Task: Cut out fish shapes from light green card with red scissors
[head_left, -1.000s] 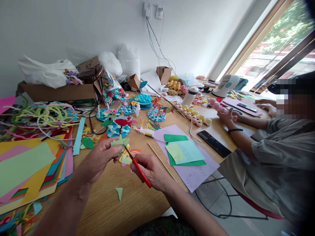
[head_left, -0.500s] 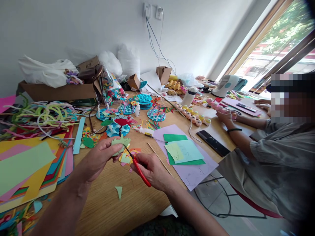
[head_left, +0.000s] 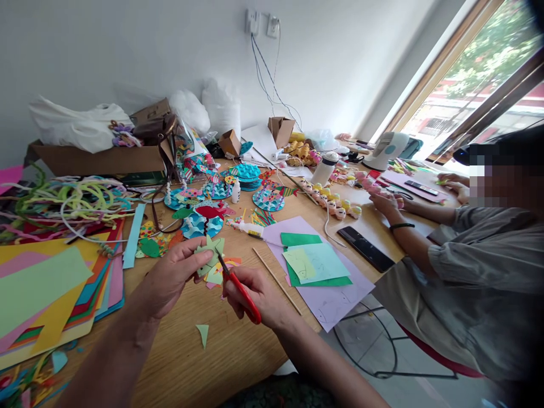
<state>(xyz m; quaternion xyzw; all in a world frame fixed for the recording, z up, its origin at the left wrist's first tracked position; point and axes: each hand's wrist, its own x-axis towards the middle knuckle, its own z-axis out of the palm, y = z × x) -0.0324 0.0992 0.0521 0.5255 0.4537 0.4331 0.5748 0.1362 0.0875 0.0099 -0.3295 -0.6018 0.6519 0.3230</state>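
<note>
Pinched between the thumb and fingers of my left hand (head_left: 181, 271) is a light green paper cutout (head_left: 211, 253) with a jagged, pointed outline. My right hand (head_left: 251, 292) is closed around the red handles of a pair of scissors (head_left: 243, 294). The dark blades reach the right edge of the cutout, and their tips are partly hidden against it. Under the hands lie paper scraps (head_left: 232, 262) in orange, pink and green. A small green triangular offcut (head_left: 203, 335) lies on the wooden table (head_left: 229, 357) nearer to me.
Coloured paper sheets (head_left: 42, 283) and pipe cleaners (head_left: 80, 198) cover the left side. Blue paper crafts (head_left: 203, 225) and a glue bottle (head_left: 251, 228) stand beyond my hands. A wooden stick (head_left: 278, 281), purple paper (head_left: 329, 303) and a phone (head_left: 365, 248) lie right, before a seated person (head_left: 459, 272).
My left hand has turned the green cutout slightly, and the scissors now meet its edge at a steeper angle. The view has shifted a little.
</note>
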